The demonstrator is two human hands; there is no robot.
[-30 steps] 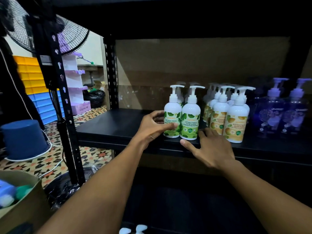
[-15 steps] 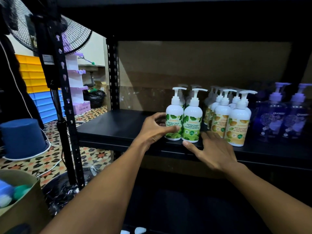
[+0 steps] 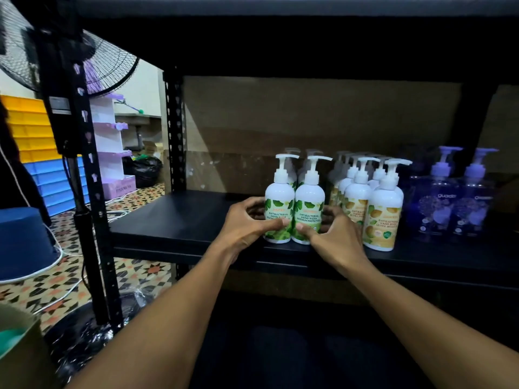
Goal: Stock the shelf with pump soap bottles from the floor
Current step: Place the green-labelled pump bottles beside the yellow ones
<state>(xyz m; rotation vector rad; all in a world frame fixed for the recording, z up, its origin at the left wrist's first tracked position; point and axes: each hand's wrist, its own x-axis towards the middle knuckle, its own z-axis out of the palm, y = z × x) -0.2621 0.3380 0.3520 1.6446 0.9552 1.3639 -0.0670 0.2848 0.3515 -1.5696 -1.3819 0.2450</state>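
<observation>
Two white pump bottles with green leaf labels stand side by side at the front of the black shelf (image 3: 179, 220). My left hand (image 3: 247, 223) wraps the left green bottle (image 3: 279, 197) from its left side. My right hand (image 3: 331, 234) wraps the right green bottle (image 3: 310, 200) from its right side, thumb on the label. More green bottles stand behind the pair, mostly hidden. To the right are several white bottles with yellow labels (image 3: 383, 217), then purple pump bottles (image 3: 446, 209).
A black shelf upright (image 3: 95, 209) and a standing fan (image 3: 84, 60) are at the left. A blue bucket (image 3: 22, 242) sits upturned on the patterned floor. A cardboard box (image 3: 22, 349) is at the bottom left. Yellow and blue bins (image 3: 36, 153) are stacked behind.
My right hand rose from the shelf edge and closed around the right green bottle. My left hand stays on the left green bottle.
</observation>
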